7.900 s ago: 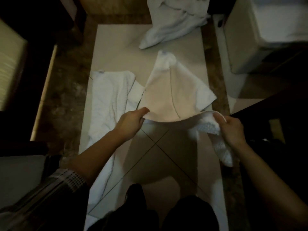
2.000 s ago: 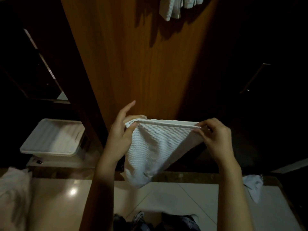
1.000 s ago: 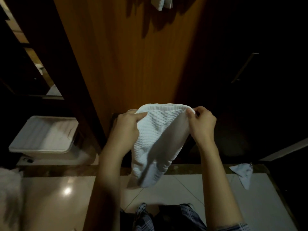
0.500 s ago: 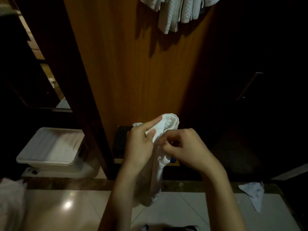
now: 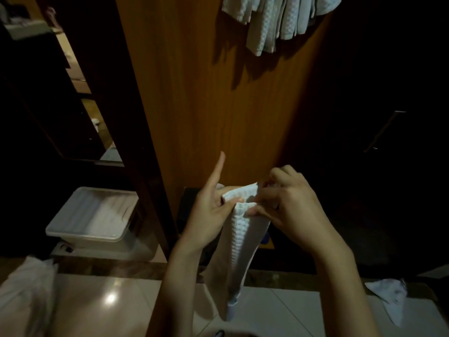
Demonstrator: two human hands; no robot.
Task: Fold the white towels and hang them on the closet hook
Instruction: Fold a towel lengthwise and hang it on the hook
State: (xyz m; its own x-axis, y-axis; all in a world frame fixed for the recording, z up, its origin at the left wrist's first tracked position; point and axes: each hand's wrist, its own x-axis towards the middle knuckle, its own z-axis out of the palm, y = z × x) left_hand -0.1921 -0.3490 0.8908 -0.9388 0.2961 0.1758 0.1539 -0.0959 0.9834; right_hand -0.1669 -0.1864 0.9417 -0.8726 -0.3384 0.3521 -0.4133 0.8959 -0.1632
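A white waffle-weave towel (image 5: pixel 239 244), folded into a narrow strip, hangs down from both my hands in front of the wooden closet door (image 5: pixel 218 98). My left hand (image 5: pixel 212 210) pinches its top edge with the thumb while the index finger points straight up. My right hand (image 5: pixel 284 205) pinches the same top edge from the right, fingers curled. Several folded white towels (image 5: pixel 277 18) hang at the top of the door; the hook itself is hidden.
A white lidded plastic bin (image 5: pixel 94 217) stands on the floor at the left. A white towel heap (image 5: pixel 26 295) lies at the bottom left, and a small white cloth (image 5: pixel 391 297) on the tiled floor at the right. Dark closet interior lies to the right.
The towel has gone from spread wide between my hands to folded narrow, my hands brought together at its top. The view has tilted up, showing more of the hanging towels.
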